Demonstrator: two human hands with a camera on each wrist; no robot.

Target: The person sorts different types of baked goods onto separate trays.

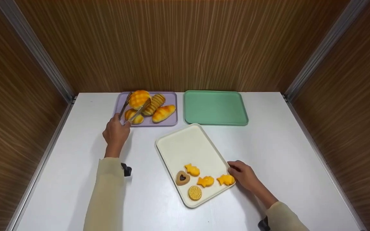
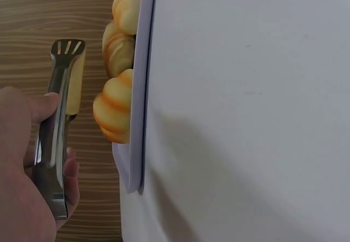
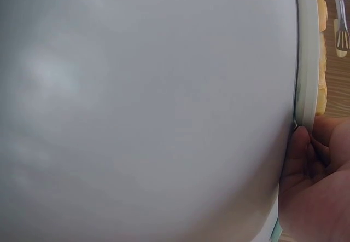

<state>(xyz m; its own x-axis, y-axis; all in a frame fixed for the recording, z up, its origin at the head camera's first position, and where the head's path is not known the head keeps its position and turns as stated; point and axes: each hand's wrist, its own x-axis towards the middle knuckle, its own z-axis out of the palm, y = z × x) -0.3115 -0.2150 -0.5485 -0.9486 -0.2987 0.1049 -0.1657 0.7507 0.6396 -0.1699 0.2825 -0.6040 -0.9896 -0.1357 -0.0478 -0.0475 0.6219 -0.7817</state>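
Observation:
My left hand (image 1: 117, 131) grips metal tongs (image 2: 61, 105) with slotted tips, their arms spread apart over the lilac tray (image 1: 172, 120). In the head view the tips overlap a round scored bun (image 1: 139, 99). A smaller bun (image 1: 134, 116), a striped roll (image 1: 154, 104) and a long bread roll (image 1: 163, 113) lie on the same tray. At the lower right, my right hand (image 1: 243, 175) pinches the rim of the cream tray (image 1: 188, 139). Fish-shaped crackers (image 1: 206, 181), a heart cookie (image 1: 182, 178) and a round biscuit (image 1: 195, 193) sit toward its near end.
A bare green tray (image 1: 215, 107) lies at the back, right of the lilac one. The cream tray stands at an angle in front of both. Wood-grain panels (image 1: 178, 45) enclose the white table (image 1: 275, 138) at the back and both sides.

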